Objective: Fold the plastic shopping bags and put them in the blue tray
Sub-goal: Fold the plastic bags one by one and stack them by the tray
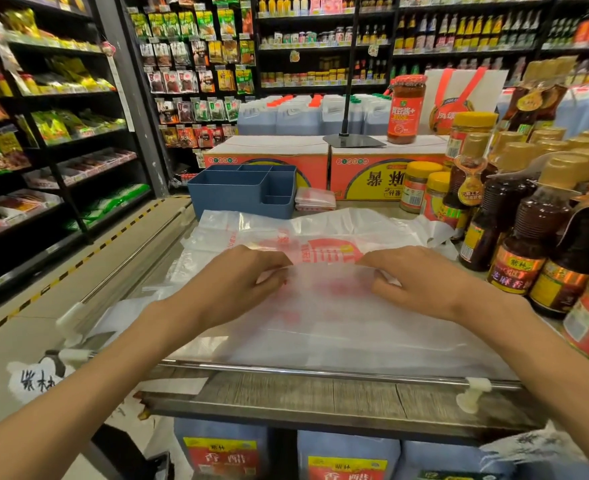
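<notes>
Shop surface (355, 389), sauce bottles (528, 237) at right: bag (321, 306) spread flat, near edge pinched by left hand (237, 282) and right hand (421, 282), fingers curled on plastic. Carry fold forward evenly, align edges, press air out. Blue tray (227, 195) just beyond, beside folded bags (315, 199).

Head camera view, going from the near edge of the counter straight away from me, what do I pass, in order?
Metal rail → plastic bag with the left hand and right hand on it → blue tray → red cartons → row of jugs → back shelves.
</notes>
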